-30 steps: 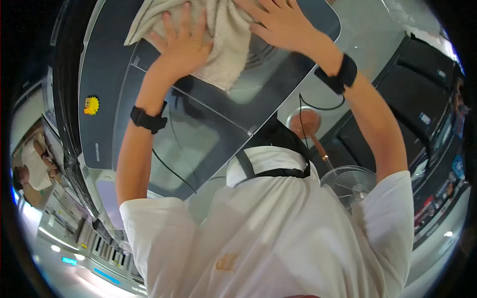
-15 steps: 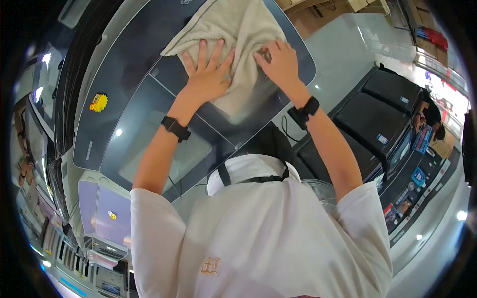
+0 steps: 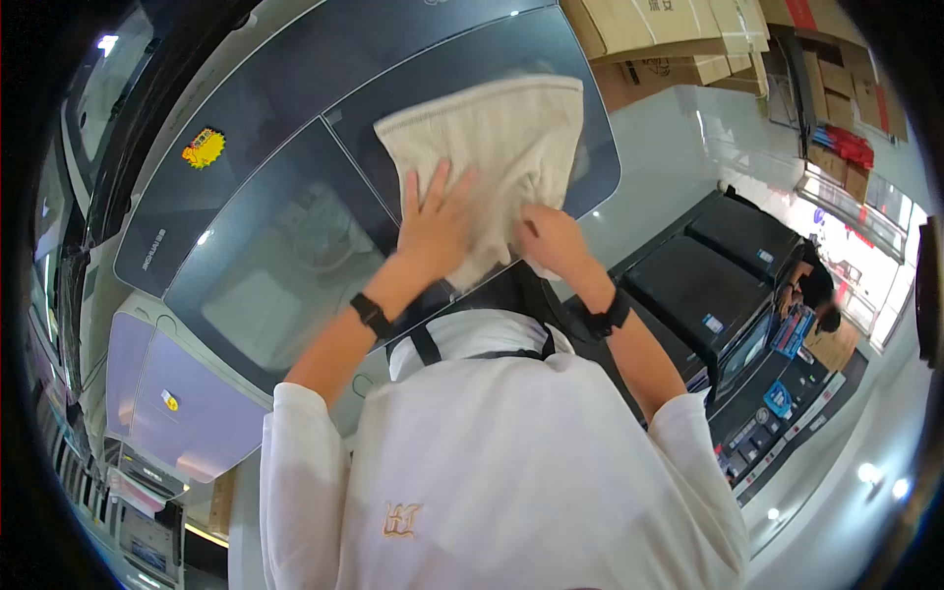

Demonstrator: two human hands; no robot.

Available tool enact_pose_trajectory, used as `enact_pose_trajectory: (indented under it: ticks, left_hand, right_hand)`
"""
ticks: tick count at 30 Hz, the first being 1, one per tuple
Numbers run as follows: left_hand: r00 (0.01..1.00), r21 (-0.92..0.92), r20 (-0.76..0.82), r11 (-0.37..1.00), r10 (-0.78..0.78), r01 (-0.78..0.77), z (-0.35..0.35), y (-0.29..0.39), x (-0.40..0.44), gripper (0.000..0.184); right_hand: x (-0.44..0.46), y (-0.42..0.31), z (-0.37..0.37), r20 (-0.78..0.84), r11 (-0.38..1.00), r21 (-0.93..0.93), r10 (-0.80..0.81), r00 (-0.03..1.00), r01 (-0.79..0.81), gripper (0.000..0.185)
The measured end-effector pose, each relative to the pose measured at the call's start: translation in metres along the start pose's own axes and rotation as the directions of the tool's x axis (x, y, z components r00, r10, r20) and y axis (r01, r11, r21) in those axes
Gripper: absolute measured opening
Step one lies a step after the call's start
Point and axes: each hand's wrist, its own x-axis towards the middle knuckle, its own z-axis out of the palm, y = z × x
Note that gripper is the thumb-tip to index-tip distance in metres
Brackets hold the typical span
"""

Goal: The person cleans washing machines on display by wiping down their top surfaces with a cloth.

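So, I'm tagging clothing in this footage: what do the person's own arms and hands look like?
Short white sleeves. A black wristband with a squarish block circles the left wrist, another black band the right. The left hand and right hand are ungloved.

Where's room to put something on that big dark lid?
The glossy dark lid is bare between the yellow starburst sticker and left hand, and beyond the beige cloth. Crowded: the cloth, under that hand and the right hand.
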Motion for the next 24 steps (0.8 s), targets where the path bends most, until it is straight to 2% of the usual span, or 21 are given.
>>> enact_pose_trajectory:
  ticks: [1,4,7,10,13,15,17,19,22,24]
  left_hand:
    - [1.0,-0.004,0.009,1.0,0.005,-0.005,0.004,0.007,-0.008,0.088]
    - [0.998,-0.013,0.063,1.0,0.008,-0.008,0.009,0.023,-0.019,0.09]
    - [1.0,-0.049,0.016,0.999,0.011,-0.01,0.006,0.027,-0.016,0.089]
    - [0.997,-0.007,0.083,1.0,-0.012,0.013,0.003,0.031,-0.013,0.085]
    - [0.987,0.091,0.162,0.996,-0.011,-0.004,0.008,0.035,-0.011,0.081]
    - [0.97,0.124,0.243,0.992,0.007,-0.038,0.007,0.04,-0.008,0.079]
    - [0.954,0.14,0.299,0.989,0.013,-0.057,0.008,0.044,-0.005,0.078]
    - [0.943,0.138,0.331,0.988,0.027,-0.076,0.015,0.052,-0.003,0.076]
    - [0.99,0.16,0.092,0.979,0.109,-0.123,0.039,0.06,0.0,0.073]
    - [0.991,0.121,0.073,0.985,0.114,-0.123,0.042,0.069,0.012,0.073]
  right_hand:
    - [-0.004,0.014,-0.008,0.071,0.999,0.009,0.034,0.997,-0.035,0.018]
    - [0.024,0.077,-0.043,0.346,0.936,0.324,0.021,0.938,-0.141,0.019]
    - [0.065,0.085,-0.076,0.666,0.876,0.293,0.1,0.739,-0.383,0.02]
    - [0.056,0.046,-0.064,0.56,0.856,0.36,0.119,0.82,-0.37,0.023]
    - [0.046,0.035,-0.028,0.516,0.991,0.027,0.101,0.85,-0.134,0.03]
    - [0.025,0.048,0.004,0.418,0.994,0.1,-0.076,0.905,0.037,0.032]
    - [0.009,0.059,0.019,0.312,0.985,0.14,-0.143,0.939,0.103,0.035]
    - [0.001,0.067,0.018,0.242,0.984,0.175,-0.07,0.968,0.028,0.038]
    - [0.008,0.081,-0.021,0.293,0.952,0.263,0.076,0.953,-0.156,0.039]
    - [0.021,0.092,-0.044,0.338,0.92,0.291,0.157,0.928,-0.261,0.038]
